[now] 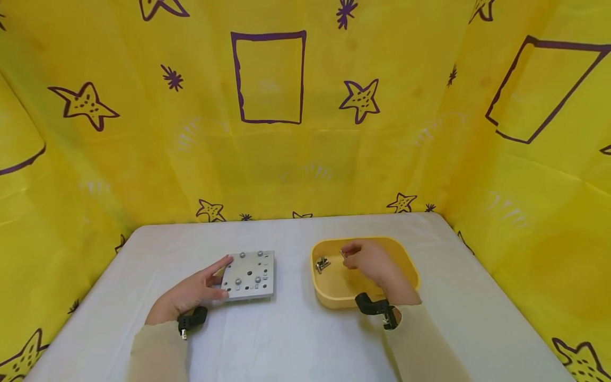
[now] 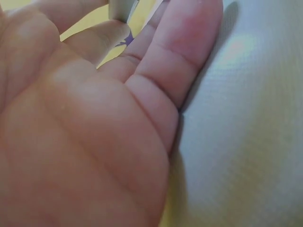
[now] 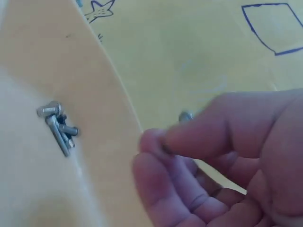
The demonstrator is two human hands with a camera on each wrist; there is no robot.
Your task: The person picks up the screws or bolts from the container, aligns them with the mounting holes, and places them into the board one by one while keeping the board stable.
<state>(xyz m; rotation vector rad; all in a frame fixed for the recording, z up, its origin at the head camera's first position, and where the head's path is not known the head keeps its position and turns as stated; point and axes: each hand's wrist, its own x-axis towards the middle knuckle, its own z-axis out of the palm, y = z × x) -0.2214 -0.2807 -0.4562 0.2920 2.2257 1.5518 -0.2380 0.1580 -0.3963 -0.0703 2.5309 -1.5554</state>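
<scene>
While a silver-grey metal plate is held at its left edge by the left hand, with thumb and index finger set apart at the near and far corners, a small metal bolt is pinched between the thumb and fingertips of the right hand. The plate is seen left of centre on the white-covered desk; its top is dotted with holes, and four round bolt heads are spaced across it. The right hand is held over a yellow tray, right of centre, in which a small pile of bolts is gathered at the left. The desk is enclosed by yellow sheeting printed with purple stars.
</scene>
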